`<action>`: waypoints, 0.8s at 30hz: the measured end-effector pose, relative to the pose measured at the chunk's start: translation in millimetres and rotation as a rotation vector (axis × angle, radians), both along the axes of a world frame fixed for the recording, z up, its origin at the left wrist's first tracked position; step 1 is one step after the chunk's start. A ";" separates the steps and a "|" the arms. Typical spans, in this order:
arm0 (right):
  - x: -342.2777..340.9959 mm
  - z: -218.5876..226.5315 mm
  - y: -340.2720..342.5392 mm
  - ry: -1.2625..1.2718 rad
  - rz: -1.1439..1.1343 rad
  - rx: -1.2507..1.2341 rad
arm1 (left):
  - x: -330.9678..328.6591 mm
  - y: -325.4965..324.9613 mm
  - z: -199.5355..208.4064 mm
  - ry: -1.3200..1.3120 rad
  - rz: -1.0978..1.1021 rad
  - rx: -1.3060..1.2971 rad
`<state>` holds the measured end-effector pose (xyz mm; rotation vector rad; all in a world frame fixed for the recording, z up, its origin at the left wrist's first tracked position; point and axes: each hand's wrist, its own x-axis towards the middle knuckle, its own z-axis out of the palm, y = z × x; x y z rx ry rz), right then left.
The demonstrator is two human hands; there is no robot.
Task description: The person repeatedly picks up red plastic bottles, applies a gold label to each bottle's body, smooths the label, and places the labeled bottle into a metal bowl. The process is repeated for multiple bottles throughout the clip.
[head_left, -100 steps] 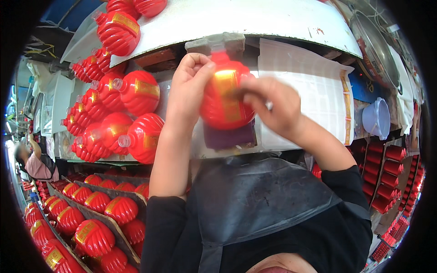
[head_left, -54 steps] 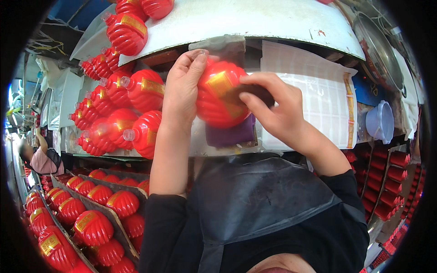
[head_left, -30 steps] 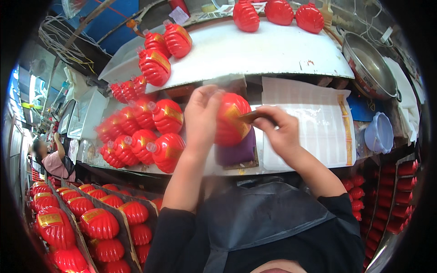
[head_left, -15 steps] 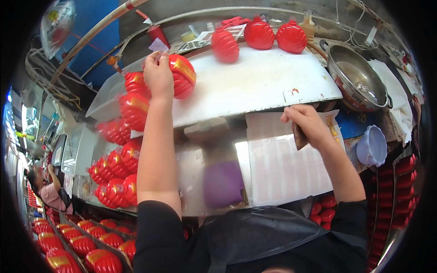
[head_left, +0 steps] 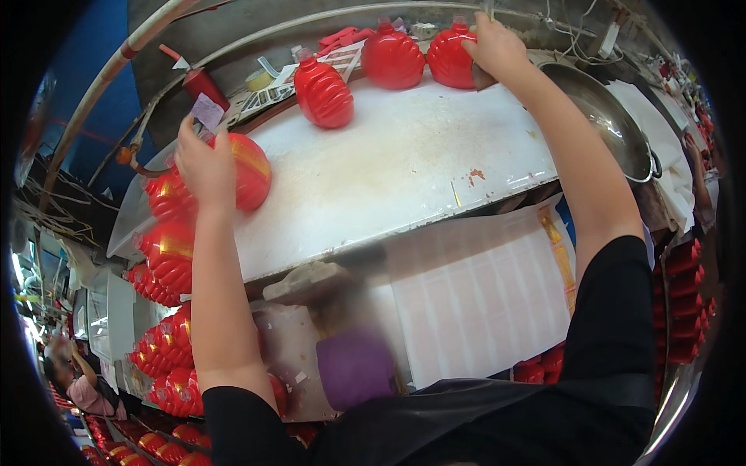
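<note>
My left hand is at the left end of the white worktop, its thumb and fingers around the neck of a red ribbed bottle with a gold band. The hand hides part of this bottle. My right hand reaches to the far edge, beside the rightmost red bottle. Its fingers are closed on a flat brown blade-like piece, which points down. Another red bottle stands to its left, and a third red bottle is nearer me.
A white sheet with pale strips lies in front of the worktop. At the right is a metal pan. More red bottles crowd the left side. A purple pad is near my body; a person is far left.
My right hand has gone from above the white sheet to the far edge by the red bottles. The left hand stays at its bottle. The whole view has shifted.
</note>
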<state>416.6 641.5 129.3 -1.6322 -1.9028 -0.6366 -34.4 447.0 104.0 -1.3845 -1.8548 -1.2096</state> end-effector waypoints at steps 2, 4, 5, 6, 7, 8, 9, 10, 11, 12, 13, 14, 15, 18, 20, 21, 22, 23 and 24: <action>-1.1 0.5 25.8 -0.025 0.053 0.106 | 19.3 6.9 7.3 0.288 0.036 -0.005; -0.5 -1.3 39.7 -0.015 0.111 0.095 | 37.1 28.2 14.8 0.288 -0.125 -0.045; -2.2 2.6 46.4 0.011 0.153 0.039 | 46.5 41.7 15.4 0.175 -0.154 -0.122; -2.7 3.8 48.4 0.038 0.194 -0.015 | 55.1 57.5 16.1 0.093 -0.198 -0.164; -6.5 11.1 53.0 0.055 0.184 -0.223 | 60.8 72.0 16.8 0.025 -0.241 -0.202; -7.3 14.3 51.8 0.040 0.184 -0.214 | 64.5 85.0 16.8 -0.051 -0.294 -0.243; -9.9 20.7 51.7 0.024 0.181 -0.204 | 68.6 98.4 16.2 -0.112 -0.348 -0.277; -11.3 25.7 48.9 0.008 0.177 -0.192 | 72.9 112.3 15.8 -0.180 -0.392 -0.322; -11.4 31.3 44.7 -0.035 0.188 -0.154 | 76.2 126.0 16.8 -0.239 -0.380 -0.384; -11.9 36.8 40.1 -0.038 0.172 -0.221 | 77.5 134.9 15.4 -0.351 -0.445 -0.404; -11.6 42.2 34.9 -0.042 0.153 -0.287 | 78.4 143.6 15.2 -0.478 -0.500 -0.440; -11.7 47.1 29.9 -0.046 0.133 -0.351 | 80.6 152.0 14.3 -0.588 -0.569 -0.465; -11.7 50.2 24.9 -0.143 0.105 -0.418 | 81.4 156.8 12.7 -0.630 -0.602 -0.443; -1.9 56.0 10.6 -0.255 0.050 -0.538 | 86.3 162.0 7.9 -0.602 -0.577 -0.357; 16.4 56.6 0.8 -0.095 0.045 -0.496 | 97.0 158.6 3.8 -0.622 -0.541 -0.287; 31.7 58.2 -5.5 0.139 0.161 -0.561 | 101.4 153.1 3.4 -0.617 -0.572 -0.282; 51.7 59.4 -14.6 0.373 0.280 -0.615 | 105.7 146.4 5.3 -0.625 -0.590 -0.286; 71.0 61.0 -23.9 0.608 0.403 -0.661 | 112.4 139.2 6.6 -0.622 -0.610 -0.318; 88.2 63.4 -31.7 0.756 0.382 -0.696 | 121.6 131.0 6.5 -0.642 -0.658 -0.330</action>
